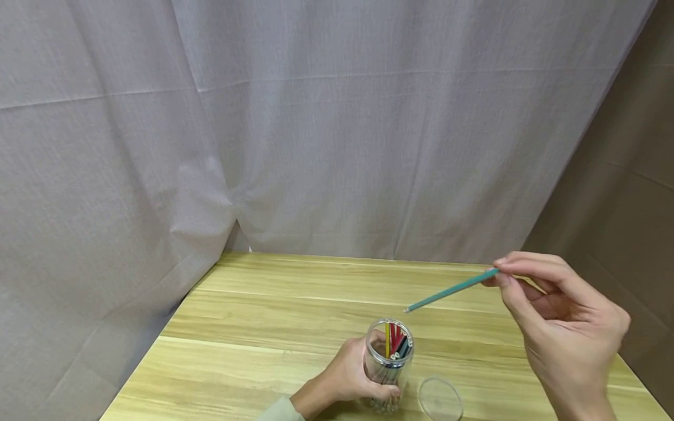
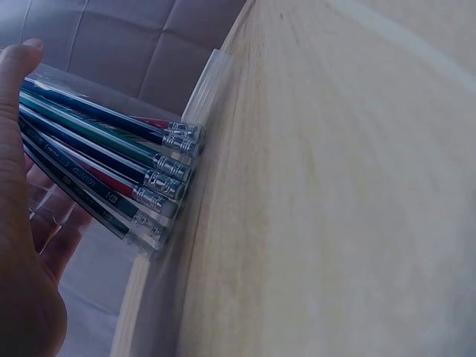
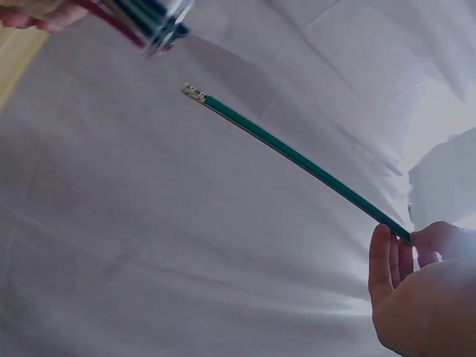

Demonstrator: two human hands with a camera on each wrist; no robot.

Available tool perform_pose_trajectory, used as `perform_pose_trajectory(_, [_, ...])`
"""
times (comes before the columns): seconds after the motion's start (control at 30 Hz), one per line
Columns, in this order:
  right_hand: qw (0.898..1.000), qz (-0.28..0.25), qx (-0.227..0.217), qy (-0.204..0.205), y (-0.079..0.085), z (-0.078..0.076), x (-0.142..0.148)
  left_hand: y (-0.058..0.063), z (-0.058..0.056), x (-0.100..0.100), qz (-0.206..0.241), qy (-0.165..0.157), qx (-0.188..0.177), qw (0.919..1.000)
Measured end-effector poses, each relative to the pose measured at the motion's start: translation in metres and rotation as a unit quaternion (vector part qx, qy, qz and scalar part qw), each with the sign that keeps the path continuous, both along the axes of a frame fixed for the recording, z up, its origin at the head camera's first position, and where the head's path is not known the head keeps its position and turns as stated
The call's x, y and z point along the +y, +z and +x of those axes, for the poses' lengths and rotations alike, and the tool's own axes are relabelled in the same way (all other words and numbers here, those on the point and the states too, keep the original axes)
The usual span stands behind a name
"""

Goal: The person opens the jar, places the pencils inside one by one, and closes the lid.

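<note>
A clear cylindrical jar [image 1: 387,374] stands on the wooden table, and my left hand [image 1: 347,369] grips it round the side. Inside are several pencils [image 2: 111,145], dark blue, green and red, their eraser ends down at the jar's base in the left wrist view. A yellow one also shows through the jar's mouth in the head view. Up to the right, my right hand [image 1: 571,310] pinches a green pencil [image 1: 453,289] by one end between thumb and fingers. Its eraser end points down and left, above the jar's rim and apart from it.
A round clear lid [image 1: 440,399] lies on the table [image 1: 253,327] just right of the jar. Grey curtain cloth [image 1: 337,146] hangs behind the table and along its left side, with darker cloth [image 1: 626,234] at the right.
</note>
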State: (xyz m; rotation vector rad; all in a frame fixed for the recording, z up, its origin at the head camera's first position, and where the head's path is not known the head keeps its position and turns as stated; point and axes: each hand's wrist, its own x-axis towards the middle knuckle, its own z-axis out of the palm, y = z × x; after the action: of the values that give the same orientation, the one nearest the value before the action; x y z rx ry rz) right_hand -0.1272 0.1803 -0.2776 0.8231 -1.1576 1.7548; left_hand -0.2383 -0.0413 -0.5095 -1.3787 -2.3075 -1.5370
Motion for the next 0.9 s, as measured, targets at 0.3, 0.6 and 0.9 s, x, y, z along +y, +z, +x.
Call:
perform_pose_trajectory(0.3, [0.999, -0.036, 0.022, 0.016, 0.001, 0.01, -0.006, 0.0, 0.0, 0.0, -0.003, 0.001, 0.001, 1.0])
perform_pose_trajectory(0.6, [1.0, 0.002, 0.015, 0.025, -0.01, 0.011, -0.018, -0.001, 0.0, 0.001, -0.003, -0.002, 0.017, 0.9999])
perform_pose_trajectory(0.9, [0.998, 0.05, 0.014, 0.028, -0.037, 0.0, -0.03, 0.0, -0.001, 0.001, -0.005, 0.001, 0.025, 0.9997])
